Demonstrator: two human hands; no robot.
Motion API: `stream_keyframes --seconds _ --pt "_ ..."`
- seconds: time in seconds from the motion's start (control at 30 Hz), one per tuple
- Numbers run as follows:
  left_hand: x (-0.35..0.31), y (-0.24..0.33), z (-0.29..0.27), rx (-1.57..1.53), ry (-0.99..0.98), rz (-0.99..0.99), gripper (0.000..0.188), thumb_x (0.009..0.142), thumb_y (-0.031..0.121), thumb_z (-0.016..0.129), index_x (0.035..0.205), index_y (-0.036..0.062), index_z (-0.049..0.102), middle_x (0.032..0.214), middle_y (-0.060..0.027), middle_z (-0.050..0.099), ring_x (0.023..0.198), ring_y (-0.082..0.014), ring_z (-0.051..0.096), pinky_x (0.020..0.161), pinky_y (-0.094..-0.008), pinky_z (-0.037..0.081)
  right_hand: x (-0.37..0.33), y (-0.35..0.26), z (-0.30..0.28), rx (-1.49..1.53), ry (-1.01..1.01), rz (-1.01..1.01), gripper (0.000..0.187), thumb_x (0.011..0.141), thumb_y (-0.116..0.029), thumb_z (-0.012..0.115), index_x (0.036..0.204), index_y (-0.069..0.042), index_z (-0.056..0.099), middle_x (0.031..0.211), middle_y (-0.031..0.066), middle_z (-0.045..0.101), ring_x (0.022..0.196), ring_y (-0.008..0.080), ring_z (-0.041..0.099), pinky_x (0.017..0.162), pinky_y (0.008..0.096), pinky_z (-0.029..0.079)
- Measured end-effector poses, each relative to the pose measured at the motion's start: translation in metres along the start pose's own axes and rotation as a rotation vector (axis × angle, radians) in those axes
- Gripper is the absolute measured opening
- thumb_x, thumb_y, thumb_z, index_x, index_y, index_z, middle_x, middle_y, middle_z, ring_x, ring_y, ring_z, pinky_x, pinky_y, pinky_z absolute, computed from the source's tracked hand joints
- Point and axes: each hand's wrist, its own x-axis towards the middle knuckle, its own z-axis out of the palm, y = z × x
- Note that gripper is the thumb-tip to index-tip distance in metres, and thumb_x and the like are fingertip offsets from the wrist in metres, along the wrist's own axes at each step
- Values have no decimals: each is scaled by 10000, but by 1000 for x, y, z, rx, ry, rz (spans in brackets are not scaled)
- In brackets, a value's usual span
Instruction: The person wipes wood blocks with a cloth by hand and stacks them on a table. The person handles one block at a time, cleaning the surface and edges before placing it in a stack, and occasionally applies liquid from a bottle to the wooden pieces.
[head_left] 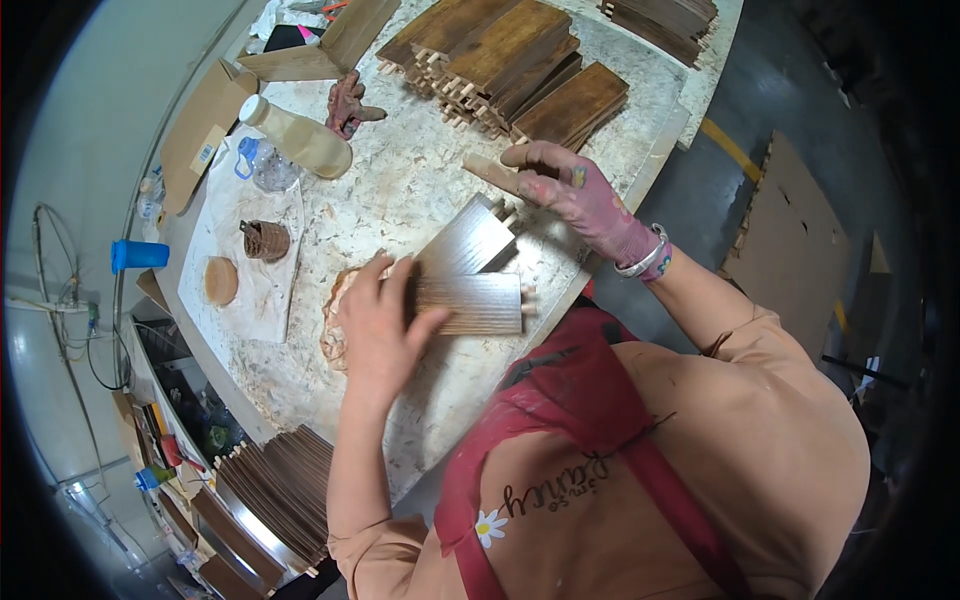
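My bare left hand lies with fingers apart over the left end of a dark brown wooden board with light pegs at its right end. A second pegged board slants away just beyond it, and both catch the light. Under the hand's left side shows some crumpled brownish material. My right hand, in a stained pink glove, is closed on a thin tan strip. It is held above the table, just beyond the boards' pegged ends; its exact material I cannot make out.
Stacked brown pegged boards occupy the table's far side. Left of them are a stained glove, a capped bottle of cloudy liquid, a clear jug, a brown-stained cup and a round tan lid. More boards stand low at left.
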Motion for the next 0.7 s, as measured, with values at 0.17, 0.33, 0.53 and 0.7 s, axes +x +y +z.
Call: stream_keyframes --seconds 0.17,0.33,0.53,0.7 --pt "2 -5 35 247 -27 236 736 809 564 634 1440 227 460 1482 -89 403 1366 -344 363 1106 -593 231 -14 6 0 34 9 153 549 902 -419 652 1268 -16 582 1119 32 616 975 108 567 871 286 465" --pt "1 11 27 305 -42 196 851 775 634 630 1452 159 433 1474 -142 402 1319 -349 412 1086 -577 272 -26 8 -8 66 62 158 461 923 -325 643 1266 -23 581 1068 11 614 875 92 562 813 264 463" --pt "8 20 23 287 -39 -42 823 769 615 656 1347 51 499 1239 -152 520 1156 -328 495 939 -499 373 -34 9 -14 -13 47 133 531 915 -413 630 1266 -17 580 1093 12 607 877 89 550 808 256 449" --pt "10 28 39 355 142 -55 802 771 598 674 1327 41 520 1152 -140 540 1077 -298 515 896 -451 372 -24 7 5 -116 23 62 541 933 -418 598 1232 33 580 1107 76 602 960 135 565 866 273 457"
